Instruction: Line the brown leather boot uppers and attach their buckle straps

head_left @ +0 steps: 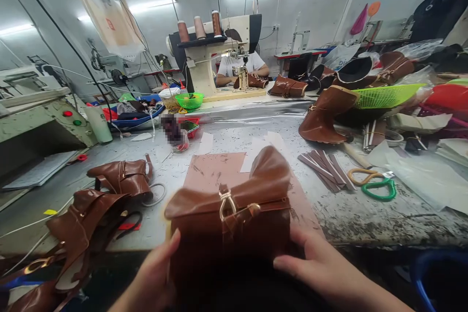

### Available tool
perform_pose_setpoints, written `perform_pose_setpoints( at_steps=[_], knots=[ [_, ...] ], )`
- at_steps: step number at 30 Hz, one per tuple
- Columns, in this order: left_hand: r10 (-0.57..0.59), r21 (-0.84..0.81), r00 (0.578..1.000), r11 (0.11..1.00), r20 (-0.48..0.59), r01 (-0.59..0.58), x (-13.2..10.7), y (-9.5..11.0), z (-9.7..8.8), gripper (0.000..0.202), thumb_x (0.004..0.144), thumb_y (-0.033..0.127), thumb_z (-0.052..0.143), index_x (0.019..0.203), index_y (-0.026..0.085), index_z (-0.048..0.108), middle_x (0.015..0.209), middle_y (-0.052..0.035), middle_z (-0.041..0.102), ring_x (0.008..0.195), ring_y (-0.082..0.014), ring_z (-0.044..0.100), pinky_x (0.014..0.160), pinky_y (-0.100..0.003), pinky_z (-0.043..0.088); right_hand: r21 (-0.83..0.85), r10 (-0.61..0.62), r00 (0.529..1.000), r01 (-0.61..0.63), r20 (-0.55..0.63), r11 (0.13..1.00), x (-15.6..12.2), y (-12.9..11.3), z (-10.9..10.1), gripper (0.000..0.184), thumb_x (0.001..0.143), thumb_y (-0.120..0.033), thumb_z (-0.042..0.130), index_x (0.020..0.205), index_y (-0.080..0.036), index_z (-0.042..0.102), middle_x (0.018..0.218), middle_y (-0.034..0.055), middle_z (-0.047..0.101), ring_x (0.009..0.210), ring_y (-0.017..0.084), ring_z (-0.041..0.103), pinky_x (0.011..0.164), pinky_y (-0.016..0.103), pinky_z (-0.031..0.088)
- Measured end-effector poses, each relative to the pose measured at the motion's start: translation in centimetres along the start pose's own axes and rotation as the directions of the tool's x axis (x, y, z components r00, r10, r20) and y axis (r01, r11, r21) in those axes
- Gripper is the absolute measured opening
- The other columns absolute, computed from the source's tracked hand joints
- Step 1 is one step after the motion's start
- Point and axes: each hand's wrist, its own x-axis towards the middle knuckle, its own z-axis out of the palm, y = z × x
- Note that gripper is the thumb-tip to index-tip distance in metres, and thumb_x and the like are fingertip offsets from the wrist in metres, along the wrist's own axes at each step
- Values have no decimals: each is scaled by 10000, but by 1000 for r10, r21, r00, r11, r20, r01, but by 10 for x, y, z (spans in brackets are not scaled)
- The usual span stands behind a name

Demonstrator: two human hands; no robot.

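I hold a brown leather boot upper [234, 209] with a gold buckle and strap at the near edge of the worktable. My left hand [155, 273] grips its left side, thumb against the leather. My right hand [321, 265] holds its right side, fingers curled under the lower edge. The boot's toe end points away from me over a pinkish-brown cutting board [212, 170].
More brown boot uppers [120, 178] lie at the left, another boot [323, 117] at the right. Brown strips [325, 165], orange and green scissors [376, 183], a green basket [387, 95]. A person [239, 66] sits at a sewing machine [219, 44] across the table.
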Motion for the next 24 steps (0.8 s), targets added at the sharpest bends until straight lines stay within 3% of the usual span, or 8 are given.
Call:
perform_pose_setpoints(
  at_steps=[2, 4, 7, 10, 14, 17, 20, 24],
  knots=[
    [253, 340, 966, 914, -57, -219, 26, 32, 3, 307, 720, 353, 649, 964, 172, 689, 992, -80, 691, 950, -317, 624, 852, -411, 485, -144, -123, 981, 101, -153, 984, 15, 4, 4, 342, 691, -286, 589, 1015, -180, 622, 1012, 94, 639, 967, 277, 561, 862, 403, 415],
    [476, 775, 879, 544, 29, -320, 54, 63, 8, 337, 806, 350, 536, 1065, 148, 617, 1027, -67, 678, 956, -281, 613, 823, -380, 485, -232, -182, 938, 115, -294, 966, 37, 13, 12, 305, 682, -312, 604, 961, -189, 627, 997, 89, 635, 948, 279, 562, 841, 396, 418],
    [708, 952, 672, -4, 218, -305, 87, 87, 23, 398, 887, 258, 392, 1193, 10, 452, 1129, -138, 598, 1070, -302, 515, 904, -451, 392, -198, -108, 907, 28, -408, 980, 74, 30, 25, 283, 643, -356, 656, 861, -184, 601, 894, 78, 636, 890, 276, 566, 786, 370, 422],
    [732, 874, 478, -415, 486, -254, 97, 68, 43, 387, 878, 191, 394, 1218, 4, 391, 1274, -211, 454, 1218, -332, 354, 997, -507, 258, -125, -38, 859, -30, -510, 992, 92, 43, 31, 296, 630, -409, 661, 779, -189, 531, 718, 33, 585, 736, 235, 551, 687, 342, 421],
    [327, 586, 527, -669, 785, -457, 90, 11, 56, 213, 817, 194, 468, 980, 183, 604, 1026, -69, 640, 866, -205, 590, 777, -356, 445, -25, 15, 874, -31, -485, 999, 70, 55, 20, 294, 539, -326, 731, 698, -205, 516, 616, -19, 553, 632, 178, 518, 623, 297, 412],
    [-39, 354, 716, -849, 697, -392, 97, -23, 54, 276, 796, 106, 434, 989, 94, 632, 1024, -173, 633, 582, -184, 579, 470, -311, 396, 102, 92, 912, -55, -400, 993, 45, 62, 4, 204, 577, -264, 703, 696, -192, 555, 581, -1, 584, 561, 170, 549, 520, 280, 425],
    [-44, 313, 826, -913, 562, -262, 115, -37, 50, 309, 748, -14, 426, 968, 26, 640, 1000, -249, 611, 676, -259, 598, 466, -330, 394, 247, 156, 913, -63, -376, 967, 37, 69, -5, 166, 733, -335, 595, 774, -181, 548, 606, 22, 600, 516, 156, 580, 438, 259, 444],
    [31, 404, 806, -876, 592, -263, 137, -41, 46, 156, 774, 56, 539, 899, 58, 633, 852, -142, 628, 819, -260, 591, 603, -353, 478, 311, 137, 895, 2, -424, 950, 58, 72, 4, 256, 859, -371, 478, 718, -163, 523, 604, 3, 565, 508, 108, 562, 469, 235, 478]
  ],
)
